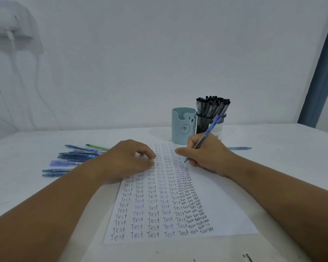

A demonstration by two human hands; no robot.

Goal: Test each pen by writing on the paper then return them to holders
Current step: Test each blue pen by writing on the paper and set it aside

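My right hand [206,154] grips a blue pen [206,136], tip on the paper [225,210] lying on the surface [282,157]; my left hand [129,159] rests on the paper's upper left, fingers loosely curled, holding nothing I can see; two holders [183,127] stand just behind

Light was dim, flat, bluish-grey; no glare. Soft faint shadows lay under forearms. Wide-angle lens bowed table [273,148] edge and stretched corners. Centre was fairly sharp; left wall [17,72] looked smeared, hazy.

White table [273,148] (blue curtain [322,63] behind)
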